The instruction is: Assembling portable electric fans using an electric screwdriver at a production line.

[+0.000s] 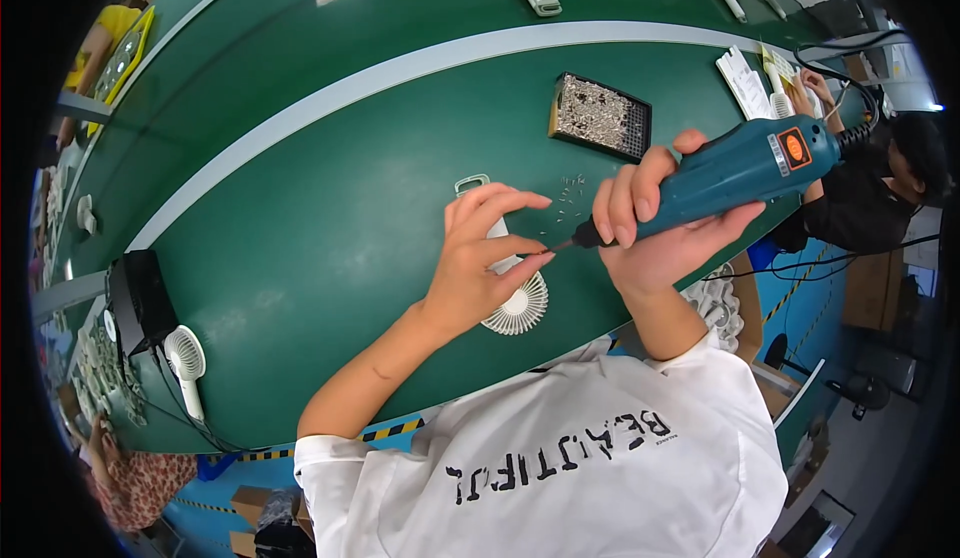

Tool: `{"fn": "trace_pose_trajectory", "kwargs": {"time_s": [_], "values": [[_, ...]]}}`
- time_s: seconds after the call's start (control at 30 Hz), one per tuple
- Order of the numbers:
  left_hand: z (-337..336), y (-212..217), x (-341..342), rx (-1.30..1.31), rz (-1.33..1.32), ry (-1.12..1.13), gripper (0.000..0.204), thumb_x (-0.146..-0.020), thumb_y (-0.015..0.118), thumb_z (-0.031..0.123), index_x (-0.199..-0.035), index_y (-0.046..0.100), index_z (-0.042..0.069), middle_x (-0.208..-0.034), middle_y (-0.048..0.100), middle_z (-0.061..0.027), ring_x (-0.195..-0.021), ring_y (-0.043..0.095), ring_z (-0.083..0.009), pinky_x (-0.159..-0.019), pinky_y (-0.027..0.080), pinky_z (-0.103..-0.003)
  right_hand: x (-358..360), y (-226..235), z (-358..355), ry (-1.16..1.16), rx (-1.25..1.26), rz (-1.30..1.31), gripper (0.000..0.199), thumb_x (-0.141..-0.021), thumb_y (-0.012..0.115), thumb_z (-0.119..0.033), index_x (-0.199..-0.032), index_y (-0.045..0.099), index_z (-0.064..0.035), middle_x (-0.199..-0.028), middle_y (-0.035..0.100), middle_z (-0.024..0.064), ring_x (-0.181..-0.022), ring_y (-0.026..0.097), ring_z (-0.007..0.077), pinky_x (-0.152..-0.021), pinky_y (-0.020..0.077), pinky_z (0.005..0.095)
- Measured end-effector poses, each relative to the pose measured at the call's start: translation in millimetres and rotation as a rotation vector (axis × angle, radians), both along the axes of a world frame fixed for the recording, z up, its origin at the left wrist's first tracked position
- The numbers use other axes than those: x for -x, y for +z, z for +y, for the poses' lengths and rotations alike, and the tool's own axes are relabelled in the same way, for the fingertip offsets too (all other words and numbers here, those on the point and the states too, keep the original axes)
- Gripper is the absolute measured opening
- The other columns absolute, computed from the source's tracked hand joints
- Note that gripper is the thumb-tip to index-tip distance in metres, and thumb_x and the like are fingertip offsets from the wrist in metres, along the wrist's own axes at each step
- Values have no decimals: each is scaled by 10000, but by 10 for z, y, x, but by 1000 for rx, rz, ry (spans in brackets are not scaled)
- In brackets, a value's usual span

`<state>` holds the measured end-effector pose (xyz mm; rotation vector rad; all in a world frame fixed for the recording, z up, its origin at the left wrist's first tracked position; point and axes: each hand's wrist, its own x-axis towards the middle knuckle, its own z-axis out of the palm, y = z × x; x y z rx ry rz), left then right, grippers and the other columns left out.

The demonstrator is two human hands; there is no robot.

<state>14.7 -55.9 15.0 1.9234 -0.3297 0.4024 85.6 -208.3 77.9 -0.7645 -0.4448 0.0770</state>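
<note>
My right hand (650, 223) is wrapped round a teal electric screwdriver (735, 173), its thin bit pointing left. Thumb and index finger of my left hand (475, 253) pinch together at the bit's tip; whatever they hold there is too small to make out. Under my left hand lies a white handheld fan (518, 306), its round grille toward me and its handle partly hidden by my fingers. Several loose screws (570, 193) are scattered on the green table just beyond the bit.
A black tray (632, 136) full of small screws stands beyond my right hand. Another white fan (187, 358) lies at left beside a black box (142, 298) with cables. A white strip (400, 70) crosses the table. A co-worker (870, 178) sits at right. A box of white parts (715, 308) stands near my right elbow.
</note>
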Motion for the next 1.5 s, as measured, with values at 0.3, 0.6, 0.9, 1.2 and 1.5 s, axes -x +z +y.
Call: {"fn": "trace_pose_trajectory", "kwargs": {"time_s": [0.3, 0.6, 0.9, 1.2, 1.5], "values": [[65, -20, 67, 26, -10, -39, 103, -656, 779, 84, -726, 708, 60, -1157, 619, -25, -1072, 505, -254, -911, 359, -379, 44, 21, 99, 51, -12, -12, 779, -863, 199, -758, -1183, 437, -88, -629, 451, 21, -394, 410, 124, -379, 356, 274], [147, -59, 69, 80, 4, -48, 118, -656, 781, 86, -749, 714, 58, -1139, 629, -40, -1069, 505, -263, -919, 382, -388, 50, -9, 212, 74, 14, -8, 769, -860, 213, -760, -1169, 436, -92, -626, 458, 19, -388, 413, 127, -373, 356, 280], [157, -101, 58, 77, -19, -15, 122, -654, 786, 76, -752, 715, 60, -1134, 633, -44, -1045, 516, -271, -909, 406, -390, 14, -24, 242, 65, -4, 36, 767, -862, 217, -758, -1157, 437, -85, -623, 459, 24, -381, 413, 128, -377, 356, 277], [184, -121, 42, 153, -74, -74, 144, -660, 774, 53, -777, 711, -3, -1120, 637, -89, -978, 545, -272, -849, 452, -370, -96, -71, 229, 211, -37, 54, 786, -863, 214, -757, -1178, 446, -76, -622, 445, 33, -386, 413, 128, -380, 359, 279], [202, -103, 19, 150, -42, -49, 140, -653, 784, 63, -753, 702, 11, -1139, 633, -97, -1022, 556, -285, -875, 452, -385, -51, -54, 250, 153, -87, 77, 778, -862, 216, -757, -1192, 449, -92, -627, 456, 29, -394, 426, 137, -392, 370, 289]]}}
